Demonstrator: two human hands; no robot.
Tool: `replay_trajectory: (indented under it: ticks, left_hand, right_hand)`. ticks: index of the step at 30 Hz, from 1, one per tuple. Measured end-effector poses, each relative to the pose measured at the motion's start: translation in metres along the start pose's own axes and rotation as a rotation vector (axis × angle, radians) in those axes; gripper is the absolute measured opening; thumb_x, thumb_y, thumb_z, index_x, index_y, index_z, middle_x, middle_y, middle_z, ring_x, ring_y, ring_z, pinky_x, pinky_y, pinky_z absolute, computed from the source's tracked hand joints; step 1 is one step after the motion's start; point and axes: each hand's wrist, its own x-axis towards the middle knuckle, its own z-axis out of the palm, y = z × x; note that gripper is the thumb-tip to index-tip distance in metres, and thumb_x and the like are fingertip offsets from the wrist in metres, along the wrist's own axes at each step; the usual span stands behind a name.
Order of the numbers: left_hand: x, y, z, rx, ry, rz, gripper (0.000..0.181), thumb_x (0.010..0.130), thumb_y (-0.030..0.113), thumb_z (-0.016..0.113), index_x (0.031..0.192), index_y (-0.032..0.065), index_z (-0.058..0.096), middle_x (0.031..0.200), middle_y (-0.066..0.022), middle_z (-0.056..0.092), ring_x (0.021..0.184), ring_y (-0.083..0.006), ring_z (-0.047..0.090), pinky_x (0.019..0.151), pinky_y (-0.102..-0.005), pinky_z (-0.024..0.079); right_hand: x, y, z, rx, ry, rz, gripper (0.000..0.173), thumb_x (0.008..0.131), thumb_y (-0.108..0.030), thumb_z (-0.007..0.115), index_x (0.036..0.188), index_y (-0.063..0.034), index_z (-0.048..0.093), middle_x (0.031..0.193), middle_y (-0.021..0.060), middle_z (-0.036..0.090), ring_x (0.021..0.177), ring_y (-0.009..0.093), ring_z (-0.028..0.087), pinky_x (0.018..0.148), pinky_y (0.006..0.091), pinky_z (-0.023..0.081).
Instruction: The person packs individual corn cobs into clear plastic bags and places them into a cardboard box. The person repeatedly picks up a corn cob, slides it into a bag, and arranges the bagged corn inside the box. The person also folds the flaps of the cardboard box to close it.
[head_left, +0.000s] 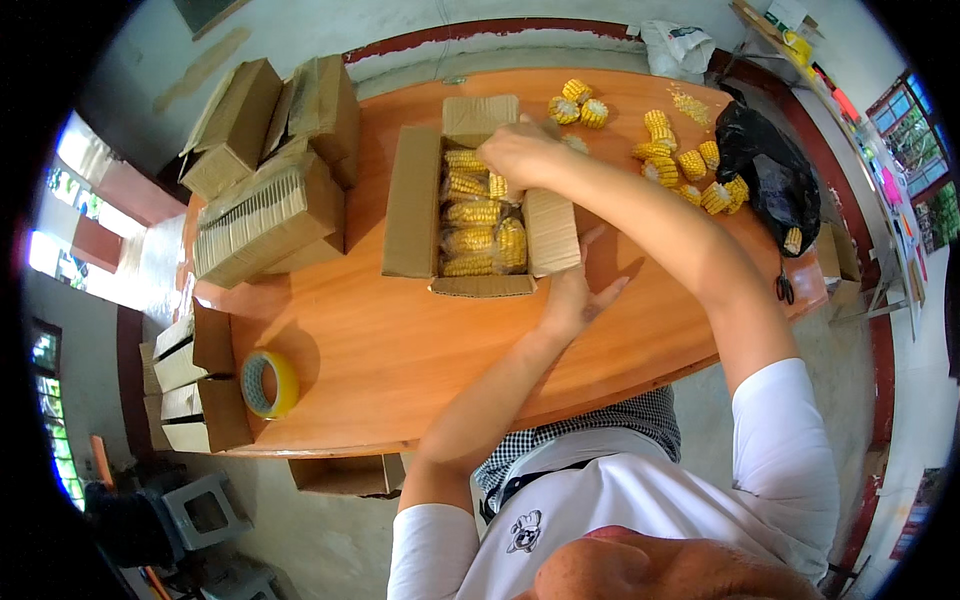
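Note:
In front of me on the table stands an open cardboard box (411, 202) with its flaps folded out. Clear-wrapped pieces of corn on the cob (469, 240) lie in it in two columns. My right hand (521, 154) reaches over the box's far right corner, its fingers pointing down and partly hidden. Whether it grips a cob there cannot be made out. My left hand (574, 296) is against the box's near right side, partly covered by the right flap (553, 231). Its thumb and fingers are spread, and no object shows in it.
Loose corn pieces (660, 169), scattered kernels (690, 107), a black plastic bag (772, 176) and scissors (784, 287) are on the right. Closed cardboard boxes (262, 217) are stacked at the left. A yellow tape roll (271, 384) stands near small open boxes (202, 382) at the left edge.

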Motion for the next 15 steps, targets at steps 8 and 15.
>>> replay_trajectory:
  ticks: [8, 15]
  left_hand:
    - [0.000, 0.004, 0.004, -0.028, -0.017, -0.042, 0.071, 0.073, 0.020, 0.078, 0.131, 0.0030, 0.040, 0.121, -0.0198, 0.053, 0.116, -0.0331, 0.050, 0.099, -0.0379, 0.039]
    - [0.003, 0.014, 0.001, -0.040, -0.032, 0.022, 0.062, 0.073, 0.017, 0.077, 0.124, 0.0017, 0.047, 0.119, -0.0189, 0.054, 0.113, -0.0322, 0.051, 0.097, -0.0379, 0.041]
  right_hand:
    - [-0.050, 0.047, 0.003, 0.455, 0.600, 0.104, 0.063, 0.075, -0.053, 0.069, 0.115, -0.0076, 0.051, 0.099, 0.0127, 0.063, 0.095, 0.028, 0.060, 0.084, 0.0408, 0.046]
    - [-0.081, 0.049, 0.058, 0.891, 0.490, 0.239, 0.087, 0.082, -0.056, 0.062, 0.140, -0.0034, 0.025, 0.122, 0.0296, 0.048, 0.111, 0.036, 0.054, 0.090, 0.0436, 0.045]
